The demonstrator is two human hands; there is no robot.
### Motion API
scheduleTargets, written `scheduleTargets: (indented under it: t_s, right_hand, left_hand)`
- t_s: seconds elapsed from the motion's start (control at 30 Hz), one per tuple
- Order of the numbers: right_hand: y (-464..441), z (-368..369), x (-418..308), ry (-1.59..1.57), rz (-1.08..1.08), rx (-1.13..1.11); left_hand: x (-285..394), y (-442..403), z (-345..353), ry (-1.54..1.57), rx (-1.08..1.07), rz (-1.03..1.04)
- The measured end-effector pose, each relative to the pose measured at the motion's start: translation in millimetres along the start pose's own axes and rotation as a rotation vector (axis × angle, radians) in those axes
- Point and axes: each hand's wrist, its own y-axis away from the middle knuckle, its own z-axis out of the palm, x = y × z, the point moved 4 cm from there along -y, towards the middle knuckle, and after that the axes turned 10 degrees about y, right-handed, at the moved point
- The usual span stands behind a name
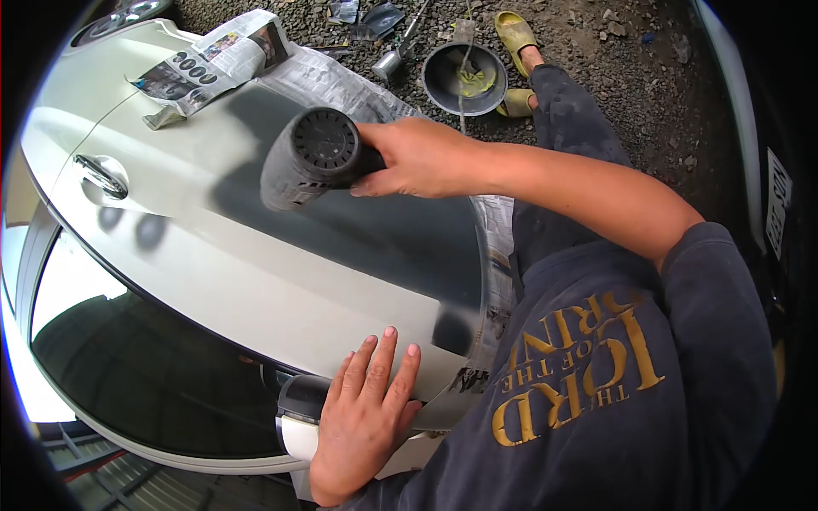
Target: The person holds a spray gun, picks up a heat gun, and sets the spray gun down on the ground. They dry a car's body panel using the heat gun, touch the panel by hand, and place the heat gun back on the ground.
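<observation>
My right hand (pixel 417 157) grips the handle of a dusty black hair dryer (pixel 298 162), its round slotted back end facing up at me. The dryer is over a dark grey patch (pixel 383 230) on a white car door (pixel 281 260). Its nozzle end is hidden from view. My left hand (pixel 362 417) lies with fingers spread beside the black and white side mirror (pixel 300 417), fingertips on the door's pale paint. Newspaper (pixel 213 68) covers the panel's far edge, and more runs along the near edge.
A black basin (pixel 434 81) with something yellow-green in it stands on gravel (pixel 630 102), near my sandals (pixel 514 38). Beside it lies a metal cup-like tool (pixel 388 64). A chrome door handle (pixel 100 176) sticks out. Another vehicle (pixel 737 111) stands at the right.
</observation>
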Motion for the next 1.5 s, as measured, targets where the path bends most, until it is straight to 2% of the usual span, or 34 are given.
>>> scheduleTargets:
  t_s: [0.13, 0.47, 0.57, 0.67, 0.87, 0.97, 1.0, 1.3, 1.5]
  right_hand:
    - [9.7, -2.1, -3.7, -0.019, 0.003, -0.052]
    - [71.3, 3.6, 39.7, 0.282, 0.148, -0.513]
    - [64.7, 2.9, 35.3, 0.296, 0.066, -0.437]
    - [43.0, 4.2, 24.7, 0.227, 0.071, -0.348]
    - [-2.2, 6.9, -0.7, 0.118, -0.015, -0.022]
    - [-14.3, 5.3, -11.7, 0.09, -0.05, 0.072]
    - [-14.4, -0.9, -21.4, 0.088, 0.009, 0.014]
    - [-17.4, 3.0, -20.4, 0.097, -0.057, 0.1]
    - [-3.4, 5.2, -8.9, 0.095, -0.014, 0.048]
  left_hand:
    - [-0.9, 2.6, 1.9, 0.001, 0.003, 0.001]
    - [-0.5, 1.8, -0.5, 0.012, -0.005, -0.006]
    - [1.7, 0.7, -1.8, 0.011, -0.005, -0.004]
    - [2.5, 1.3, -1.6, 0.013, 0.012, -0.004]
    - [1.3, 0.6, 0.4, 0.003, 0.017, -0.012]
    - [2.1, 0.1, 0.2, 0.013, 0.053, 0.003]
    - [2.0, 0.0, 0.4, 0.013, 0.052, 0.003]
    - [2.3, -0.2, 0.0, 0.006, 0.039, -0.011]
    - [2.2, -1.0, -0.1, 0.007, 0.037, -0.011]
